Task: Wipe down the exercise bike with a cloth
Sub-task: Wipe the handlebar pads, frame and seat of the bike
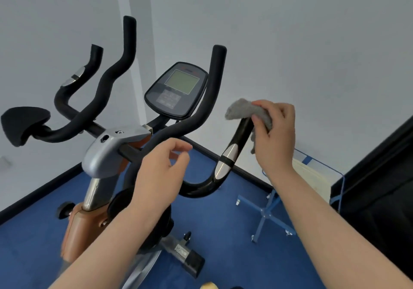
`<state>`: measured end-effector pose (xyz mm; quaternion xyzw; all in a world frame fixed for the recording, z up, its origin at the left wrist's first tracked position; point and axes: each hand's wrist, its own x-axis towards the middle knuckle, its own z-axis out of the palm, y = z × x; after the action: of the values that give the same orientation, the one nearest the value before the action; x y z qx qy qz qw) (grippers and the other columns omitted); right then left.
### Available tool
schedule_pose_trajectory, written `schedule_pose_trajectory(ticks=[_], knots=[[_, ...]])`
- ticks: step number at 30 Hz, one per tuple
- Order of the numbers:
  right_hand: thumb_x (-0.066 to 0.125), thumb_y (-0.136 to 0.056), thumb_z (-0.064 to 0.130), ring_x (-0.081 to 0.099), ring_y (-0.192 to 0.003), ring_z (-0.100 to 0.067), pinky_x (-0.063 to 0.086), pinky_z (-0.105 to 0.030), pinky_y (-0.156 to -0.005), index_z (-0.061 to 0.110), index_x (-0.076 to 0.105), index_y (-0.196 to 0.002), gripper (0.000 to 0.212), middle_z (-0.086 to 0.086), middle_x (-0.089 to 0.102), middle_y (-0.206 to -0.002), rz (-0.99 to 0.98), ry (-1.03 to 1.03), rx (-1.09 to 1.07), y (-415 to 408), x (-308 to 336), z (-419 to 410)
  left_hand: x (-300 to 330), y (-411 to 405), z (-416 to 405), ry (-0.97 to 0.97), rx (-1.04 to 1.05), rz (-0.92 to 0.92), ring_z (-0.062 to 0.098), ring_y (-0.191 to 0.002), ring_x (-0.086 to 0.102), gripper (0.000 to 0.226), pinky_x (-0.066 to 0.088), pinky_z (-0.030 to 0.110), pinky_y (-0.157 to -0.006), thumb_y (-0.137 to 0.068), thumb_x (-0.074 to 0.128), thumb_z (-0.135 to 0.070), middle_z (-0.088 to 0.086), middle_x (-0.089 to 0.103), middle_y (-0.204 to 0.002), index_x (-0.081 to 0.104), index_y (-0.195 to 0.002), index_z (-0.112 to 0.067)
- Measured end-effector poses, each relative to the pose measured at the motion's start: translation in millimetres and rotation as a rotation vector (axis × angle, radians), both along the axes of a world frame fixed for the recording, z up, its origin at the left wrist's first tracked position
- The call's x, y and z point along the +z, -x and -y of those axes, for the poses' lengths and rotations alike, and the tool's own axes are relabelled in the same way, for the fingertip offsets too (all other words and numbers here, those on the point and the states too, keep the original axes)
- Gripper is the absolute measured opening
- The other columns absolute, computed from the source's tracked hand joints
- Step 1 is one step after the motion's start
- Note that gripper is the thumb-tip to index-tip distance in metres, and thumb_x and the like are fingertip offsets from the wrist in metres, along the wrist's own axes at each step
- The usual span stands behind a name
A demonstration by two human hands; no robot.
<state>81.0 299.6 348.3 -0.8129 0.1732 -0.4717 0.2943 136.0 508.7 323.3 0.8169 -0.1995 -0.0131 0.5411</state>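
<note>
While right hand (pixel 276 132) clamps grey cloth (pixel 243 110) over handlebar tip (pixel 242 130), left hand (pixel 161 166) hovers loose, empty; console (pixel 176 90) lettering unreadable

Place: small exercise room — home or office gym, cannot tell which.
Evidence: exercise bike (pixel 116 150) with console (pixel 176 90) — blue carpet (pixel 212 221), bare pale walls (pixel 301 43).

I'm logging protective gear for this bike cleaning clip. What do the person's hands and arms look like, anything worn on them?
Both arms are bare from the bottom of the picture up to the hands: no sleeves show. The left hand and right hand wear no gloves, and no rings, watch or wristband can be seen. No markings show on either forearm.
</note>
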Motion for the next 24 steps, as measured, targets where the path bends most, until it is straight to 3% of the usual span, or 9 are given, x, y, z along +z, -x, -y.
schedule_pose_trajectory(ticks=[2, 4, 8, 12, 14, 16, 18, 21, 24], knots=[[0.058, -0.090, 0.001, 0.049, -0.094, 0.005, 0.042, -0.010, -0.083, 0.020, 0.065, -0.109, 0.028, 0.006, 0.041, -0.106, 0.082, -0.136, -0.008, 2, -24, -21, 1, 4, 15, -0.005, -0.062, -0.025, -0.004, -0.076, 0.057, 0.020, 0.040, 0.021, -0.066, -0.091, 0.056, -0.021, -0.023, 0.065, -0.093, 0.065, -0.090, -0.039], [0.057, -0.090, -0.005, 0.047, -0.096, 0.008, 0.034, -0.004, -0.086, 0.020, 0.063, -0.109, 0.032, -0.002, 0.044, -0.108, 0.067, -0.233, -0.001, 13, -55, -44, -8, 6, 21, -0.084, -0.124, -0.053, -0.004, -0.079, 0.058, 0.019, 0.045, 0.025, -0.068, -0.092, 0.056, -0.024, -0.020, 0.065, -0.096, 0.064, -0.092, -0.042], [0.059, -0.090, 0.002, 0.047, -0.098, 0.012, 0.032, 0.000, -0.086, 0.028, 0.059, -0.109, 0.033, -0.002, 0.048, -0.106, 0.056, -0.208, 0.065, 16, -52, -27, -14, 3, 17, -0.086, -0.065, -0.039, -0.008, -0.048, 0.047, 0.023, 0.033, 0.021, -0.051, -0.089, 0.056, -0.025, -0.023, 0.064, -0.082, 0.065, -0.085, -0.046], [0.063, -0.091, 0.010, 0.050, -0.094, 0.009, 0.035, -0.001, -0.084, 0.032, 0.064, -0.111, 0.030, 0.010, 0.045, -0.103, 0.083, -0.286, 0.043, 15, -45, -38, -14, 8, 17, -0.068, -0.058, -0.027, -0.006, -0.055, 0.053, 0.023, 0.035, 0.021, -0.051, -0.089, 0.056, -0.023, -0.025, 0.064, -0.079, 0.065, -0.082, -0.043], [0.064, -0.090, 0.019, 0.051, -0.091, 0.003, 0.039, -0.004, -0.080, 0.032, 0.066, -0.113, 0.027, 0.013, 0.043, -0.102, -0.003, -0.184, 0.115, 30, -62, -62, -14, 10, 16, 0.013, -0.053, -0.022, 0.004, -0.070, 0.062, 0.026, 0.045, 0.027, -0.059, -0.090, 0.056, -0.017, -0.021, 0.066, -0.081, 0.066, -0.081, -0.039], [0.060, -0.089, 0.031, 0.052, -0.085, -0.003, 0.043, -0.011, -0.072, 0.033, 0.067, -0.115, 0.027, 0.016, 0.041, -0.099, -0.126, 0.022, 0.237, 41, -62, -63, -11, 11, 15, 0.115, -0.034, -0.008, 0.013, -0.072, 0.064, 0.030, 0.051, 0.029, -0.066, -0.089, 0.056, -0.009, -0.015, 0.068, -0.081, 0.067, -0.080, -0.035], [0.060, -0.090, 0.036, 0.050, -0.080, -0.004, 0.043, -0.015, -0.066, 0.031, 0.067, -0.117, 0.028, 0.018, 0.040, -0.097, -0.193, 0.137, 0.163, 29, -46, -38, -10, 13, 15, 0.163, 0.005, 0.003, 0.013, -0.072, 0.063, 0.032, 0.050, 0.022, -0.065, -0.089, 0.054, -0.007, -0.013, 0.068, -0.080, 0.067, -0.080, -0.035], [0.063, -0.091, 0.036, 0.051, -0.075, -0.005, 0.035, -0.019, -0.061, 0.030, 0.069, -0.115, 0.025, 0.015, 0.043, -0.093, -0.280, 0.115, -0.046, 16, -20, -16, -12, 18, 12, 0.229, 0.071, 0.003, 0.006, -0.065, 0.057, 0.031, 0.043, 0.011, -0.057, -0.089, 0.054, -0.007, -0.012, 0.065, -0.078, 0.067, -0.081, -0.034], [0.064, -0.089, 0.034, 0.047, -0.061, -0.009, 0.037, -0.021, -0.050, 0.030, 0.070, -0.104, 0.017, 0.013, 0.043, -0.086, -0.417, 0.262, 0.055, 27, -30, -57, -14, 22, 3, 0.171, 0.095, 0.055, 0.003, -0.062, 0.054, 0.024, 0.041, 0.014, -0.056, -0.088, 0.053, -0.014, -0.018, 0.061, -0.079, 0.064, -0.086, -0.036]])
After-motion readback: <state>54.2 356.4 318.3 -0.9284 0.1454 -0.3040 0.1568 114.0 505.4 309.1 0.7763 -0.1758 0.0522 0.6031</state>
